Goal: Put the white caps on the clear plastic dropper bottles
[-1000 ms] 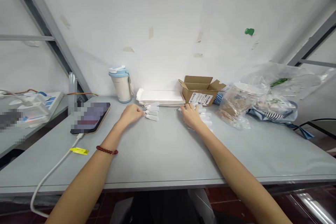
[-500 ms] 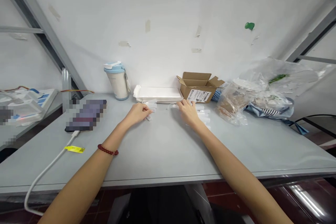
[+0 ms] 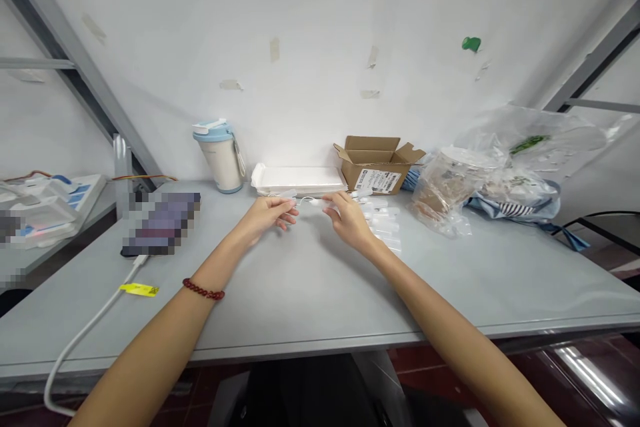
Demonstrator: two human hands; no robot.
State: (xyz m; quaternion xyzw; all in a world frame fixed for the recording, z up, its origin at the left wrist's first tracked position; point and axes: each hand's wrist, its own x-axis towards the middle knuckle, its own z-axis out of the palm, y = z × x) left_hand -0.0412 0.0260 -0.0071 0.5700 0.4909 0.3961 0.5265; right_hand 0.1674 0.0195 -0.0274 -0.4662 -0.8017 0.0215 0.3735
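A short thin white cord [image 3: 305, 199] with a small white end piece [image 3: 316, 202] bridges the gap between my two hands. My right hand [image 3: 350, 221] pinches the white piece between thumb and fingers. The thumb and forefinger of my left hand [image 3: 267, 217] are pressed together at the cord's other end, with the remaining fingers loosely curled; the exact grip there is too small to make out. Several clear plastic sleeves [image 3: 387, 227] with small white parts lie in a row beside my right hand. Another clear sleeve [image 3: 285, 194] shows partly behind my left fingers.
A stack of flat white trays [image 3: 303, 179] stands against the wall, beside an open cardboard box [image 3: 377, 170]. A cup with a blue lid [image 3: 220, 157] and a phone on a white cable [image 3: 163, 223] are at left. Plastic bags [image 3: 450, 193] lie at right.
My right hand has come off the row of sleeves with the white piece, exposing more of them. Both hands are now raised, with the cord between them.
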